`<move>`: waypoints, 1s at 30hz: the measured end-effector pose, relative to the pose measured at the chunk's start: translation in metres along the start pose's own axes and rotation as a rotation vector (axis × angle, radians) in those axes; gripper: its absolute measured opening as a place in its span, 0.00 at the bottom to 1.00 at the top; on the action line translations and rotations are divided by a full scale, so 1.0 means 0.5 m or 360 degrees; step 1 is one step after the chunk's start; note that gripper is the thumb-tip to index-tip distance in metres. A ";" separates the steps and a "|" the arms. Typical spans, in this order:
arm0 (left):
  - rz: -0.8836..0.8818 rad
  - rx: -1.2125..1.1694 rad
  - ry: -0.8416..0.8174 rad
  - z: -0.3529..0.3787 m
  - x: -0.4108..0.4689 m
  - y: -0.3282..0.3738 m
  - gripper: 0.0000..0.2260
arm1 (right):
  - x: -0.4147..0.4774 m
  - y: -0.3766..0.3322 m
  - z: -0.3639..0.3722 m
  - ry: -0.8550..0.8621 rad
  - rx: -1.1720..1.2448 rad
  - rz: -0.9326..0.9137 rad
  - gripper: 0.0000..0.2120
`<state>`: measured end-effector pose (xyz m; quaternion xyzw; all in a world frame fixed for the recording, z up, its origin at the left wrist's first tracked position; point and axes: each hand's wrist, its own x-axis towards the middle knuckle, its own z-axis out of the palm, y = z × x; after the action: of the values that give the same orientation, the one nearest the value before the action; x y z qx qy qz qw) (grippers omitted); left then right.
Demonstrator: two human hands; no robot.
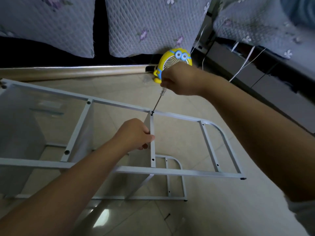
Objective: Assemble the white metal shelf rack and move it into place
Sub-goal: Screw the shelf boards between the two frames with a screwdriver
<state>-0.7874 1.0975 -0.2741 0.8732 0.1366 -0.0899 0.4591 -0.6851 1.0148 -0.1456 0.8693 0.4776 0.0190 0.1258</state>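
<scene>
The white metal shelf rack [179, 172] lies on its side on the tiled floor, its upper side frame facing me. My right hand [179, 79] grips a screwdriver [159, 99] whose tip sits on a dark screw [152, 113] where a crossbar meets the far rail. My left hand [136, 133] grips that crossbar [152, 143] just below the screw. More screw holes show along the other crossbars. White shelf panels hang beneath the frame.
A yellow cartoon desk fan [172, 57] stands on the floor just behind my right hand. Quilted floral covers [144, 23] hang over dark furniture at the back. A loose dark screw [167, 216] lies on the floor tiles near the front.
</scene>
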 end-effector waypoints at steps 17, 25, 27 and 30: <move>0.0302 0.1147 -0.0158 -0.014 -0.082 -0.046 0.17 | -0.025 -0.016 0.033 0.0153 0.0323 0.0070 0.11; 0.0358 0.1284 -0.0136 0.010 -0.104 -0.043 0.15 | 0.002 -0.035 0.023 0.0131 0.0167 0.0510 0.19; 0.0353 0.1282 -0.0154 0.012 -0.105 -0.043 0.14 | 0.011 -0.031 0.034 0.0167 0.0129 0.0633 0.16; 0.0344 0.1234 -0.0145 0.006 -0.106 -0.046 0.15 | 0.005 -0.036 0.042 0.0144 0.0156 0.0509 0.15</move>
<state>-0.8451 1.0992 -0.2788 0.9861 -0.0204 -0.1246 0.1081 -0.6954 1.0217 -0.1705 0.9376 0.3386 0.0546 0.0569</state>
